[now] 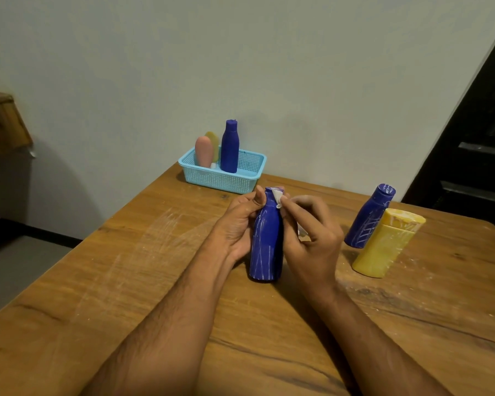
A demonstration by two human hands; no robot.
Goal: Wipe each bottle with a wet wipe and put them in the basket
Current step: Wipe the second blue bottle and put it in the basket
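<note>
Both hands (275, 224) around blue bottle (266, 247)

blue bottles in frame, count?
3. One blue bottle stands in the basket. One is held upright on the table between the left hand and right hand. One stands at right behind the yellow bottle. None seem hidden.

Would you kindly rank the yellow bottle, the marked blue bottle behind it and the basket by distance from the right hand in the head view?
From the right hand:
1. Yellow bottle, on its right.
2. Marked blue bottle, behind the yellow one; close call.
3. Basket, far left by the wall.
</note>
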